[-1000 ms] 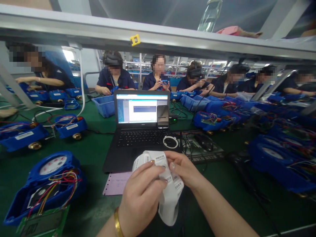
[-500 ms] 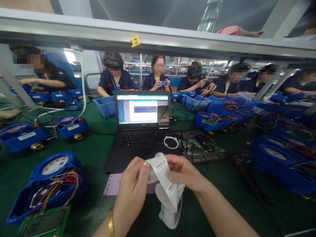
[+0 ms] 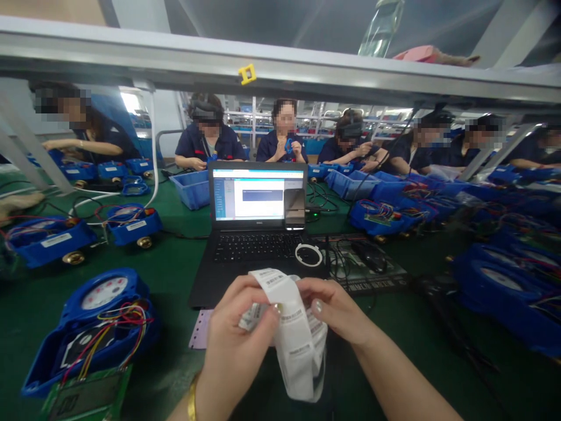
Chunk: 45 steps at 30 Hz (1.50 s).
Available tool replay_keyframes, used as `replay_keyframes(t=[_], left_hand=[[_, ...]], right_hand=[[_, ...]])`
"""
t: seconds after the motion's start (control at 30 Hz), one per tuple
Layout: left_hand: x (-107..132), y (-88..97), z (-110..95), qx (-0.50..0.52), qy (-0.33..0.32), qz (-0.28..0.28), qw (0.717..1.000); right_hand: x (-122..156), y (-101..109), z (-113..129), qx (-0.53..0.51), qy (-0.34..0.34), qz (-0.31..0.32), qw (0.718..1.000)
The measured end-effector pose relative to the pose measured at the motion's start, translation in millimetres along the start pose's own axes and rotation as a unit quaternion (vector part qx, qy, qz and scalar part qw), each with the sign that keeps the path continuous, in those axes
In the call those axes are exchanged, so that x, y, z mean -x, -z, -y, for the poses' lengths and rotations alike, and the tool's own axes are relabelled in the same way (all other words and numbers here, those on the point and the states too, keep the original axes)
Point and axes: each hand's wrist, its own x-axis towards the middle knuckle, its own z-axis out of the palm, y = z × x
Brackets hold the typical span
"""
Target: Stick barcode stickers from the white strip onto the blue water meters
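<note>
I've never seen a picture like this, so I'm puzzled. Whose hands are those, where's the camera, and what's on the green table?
No machine here, just a person. The camera sits on their head and looks down, so you see their own left hand and right hand. Both pinch a white strip of barcode labels. On the green table stand a laptop with a phone leaning on its screen, and a blue meter opened up, showing coloured wires. The people opposite are other workers.
</note>
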Motion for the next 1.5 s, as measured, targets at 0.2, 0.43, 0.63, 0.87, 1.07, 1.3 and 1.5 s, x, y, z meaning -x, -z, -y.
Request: replay_keyframes(t=[0.2,0.43,0.63,0.87,1.07,1.3,1.5], left_hand=[[9.0,-10.2,-0.3,-0.153,-0.229,0.082,0.958],[7.9,-7.2,0.3,-0.137,-0.154,0.008,0.978],[0.9,-6.9,11.6,-0.105,0.123,0.107,0.981],[-4.7,-4.2,19.0,-0.047,0.176,0.161,0.97],[-6.6,-5.1,17.5,-0.072,0.132,0.189,0.97],[-3.4,-9.1,15.2,-0.066,0.144,0.224,0.962],[-5.7,-6.9,11.8,-0.055,0.144,0.216,0.964]], right_hand=[[-0.3,0.7,-3.3,-0.036,0.023,-0.028,0.999],[-2.1,-0.7,2.0,-0.094,0.011,-0.019,0.995],[-1.2,-1.1,2.6,-0.108,-0.015,0.014,0.994],[0.2,0.6,5.2,-0.123,-0.064,-0.053,0.989],[-2.3,-0.7,8.8,-0.155,-0.028,-0.048,0.986],[-4.3,-2.3,11.2,-0.195,0.033,-0.018,0.98],[-6.7,2.9,13.0,-0.229,0.027,-0.093,0.969]])
